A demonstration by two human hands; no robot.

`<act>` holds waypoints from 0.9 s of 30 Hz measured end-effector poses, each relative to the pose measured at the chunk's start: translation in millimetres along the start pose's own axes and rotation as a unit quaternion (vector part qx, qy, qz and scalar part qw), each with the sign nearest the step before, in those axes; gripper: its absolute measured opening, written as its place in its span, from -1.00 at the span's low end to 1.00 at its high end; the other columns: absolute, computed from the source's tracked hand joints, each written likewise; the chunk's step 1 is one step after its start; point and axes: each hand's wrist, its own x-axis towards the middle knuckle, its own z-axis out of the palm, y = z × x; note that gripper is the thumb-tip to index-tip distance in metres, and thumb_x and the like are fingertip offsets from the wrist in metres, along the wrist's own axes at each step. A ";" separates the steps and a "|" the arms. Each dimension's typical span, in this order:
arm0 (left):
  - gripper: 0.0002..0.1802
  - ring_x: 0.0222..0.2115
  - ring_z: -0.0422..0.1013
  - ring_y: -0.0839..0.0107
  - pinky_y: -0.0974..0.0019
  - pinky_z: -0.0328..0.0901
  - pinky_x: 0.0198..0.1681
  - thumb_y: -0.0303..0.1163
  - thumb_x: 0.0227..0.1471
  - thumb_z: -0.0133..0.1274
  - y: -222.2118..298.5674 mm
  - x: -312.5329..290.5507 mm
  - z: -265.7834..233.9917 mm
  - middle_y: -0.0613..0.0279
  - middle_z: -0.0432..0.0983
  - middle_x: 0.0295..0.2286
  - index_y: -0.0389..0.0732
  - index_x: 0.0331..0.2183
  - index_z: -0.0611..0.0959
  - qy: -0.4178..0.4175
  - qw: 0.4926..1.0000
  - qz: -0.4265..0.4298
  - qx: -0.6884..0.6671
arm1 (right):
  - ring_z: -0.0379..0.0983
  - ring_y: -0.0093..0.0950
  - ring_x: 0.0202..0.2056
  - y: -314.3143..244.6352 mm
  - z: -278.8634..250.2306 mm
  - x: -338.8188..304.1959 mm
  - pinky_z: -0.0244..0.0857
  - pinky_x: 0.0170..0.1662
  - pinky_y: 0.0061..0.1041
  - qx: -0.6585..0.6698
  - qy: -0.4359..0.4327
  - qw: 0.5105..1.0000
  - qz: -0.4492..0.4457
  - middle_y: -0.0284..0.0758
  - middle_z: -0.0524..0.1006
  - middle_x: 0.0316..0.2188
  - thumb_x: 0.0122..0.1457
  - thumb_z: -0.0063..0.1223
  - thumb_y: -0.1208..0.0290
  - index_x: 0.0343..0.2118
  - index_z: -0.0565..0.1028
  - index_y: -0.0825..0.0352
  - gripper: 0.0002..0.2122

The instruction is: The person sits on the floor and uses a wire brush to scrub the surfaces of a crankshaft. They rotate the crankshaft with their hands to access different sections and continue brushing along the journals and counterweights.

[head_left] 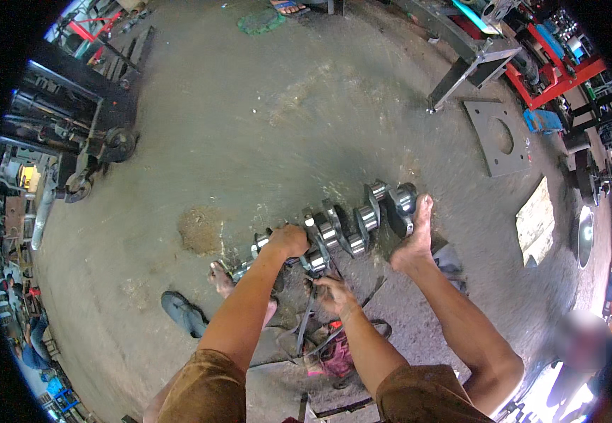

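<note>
A shiny steel crankshaft (328,231) lies slantwise on the floor between my bare feet, its right end against my right foot (416,240). My left hand (290,241) is closed in a fist over the left half of the shaft; whatever it grips is hidden beneath the fingers. Just below the shaft's middle, my right hand (332,293) pinches a thin dark strip (308,310), which hangs down toward the floor. Part of the strip near the crankshaft is hard to make out.
Below the hands lies a dark red cloth bundle (335,358) with loose straps. A grey sandal (184,314) sits at left. Farther right are a steel plate with a round hole (490,138), cardboard (536,223) and a metal bench (461,60). A wheeled machine (87,144) stands left.
</note>
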 end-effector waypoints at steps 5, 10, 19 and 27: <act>-0.48 -0.02 0.37 0.12 0.19 0.25 0.03 -0.11 -0.08 0.09 -2.1 32.6 0.9 0.01 0.46 -0.06 -0.27 -0.13 0.59 -0.111 0.991 0.068 -0.040 | 0.31 -0.65 -0.55 -9.4 -8.4 4.2 0.14 -0.51 -0.67 -0.155 -0.052 0.985 -0.053 -0.48 0.43 -0.54 -0.12 0.17 0.61 -0.51 0.49 0.28 -0.89; -0.68 -0.13 0.44 0.03 0.14 0.36 -0.09 -0.41 -0.14 0.03 -13.6 41.9 11.4 -0.12 0.51 -0.20 -0.31 -0.27 0.64 0.085 0.988 -0.003 -0.127 | 0.46 -0.56 -0.34 -23.4 6.5 -24.1 0.36 -0.24 -0.65 0.075 -0.105 0.991 0.024 -0.38 0.52 -0.38 0.01 0.12 0.60 -0.26 0.50 0.37 -0.80; -0.57 -0.53 0.46 0.19 0.22 0.34 -0.38 -0.11 -0.14 0.29 -21.3 -25.9 -36.9 -0.09 0.54 -0.55 -0.34 -0.47 0.65 0.430 0.793 -0.071 -0.425 | 0.40 -0.56 -0.20 5.2 -41.7 -143.3 0.25 -0.06 -0.55 -0.360 -0.032 0.932 0.045 -0.39 0.54 -0.25 0.19 0.06 0.27 -0.09 0.49 0.37 -0.68; -0.75 -0.58 0.27 0.60 0.45 0.22 -0.49 -0.32 -0.03 0.22 33.1 -158.2 -62.8 0.30 0.46 -0.61 -0.35 -0.44 0.64 0.554 0.600 0.128 -0.563 | 0.38 -0.46 -0.11 1.6 -39.4 -202.7 0.22 0.00 -0.48 -0.486 -0.009 0.872 0.051 -0.29 0.52 -0.13 0.18 0.03 0.09 -0.06 0.50 0.33 -0.58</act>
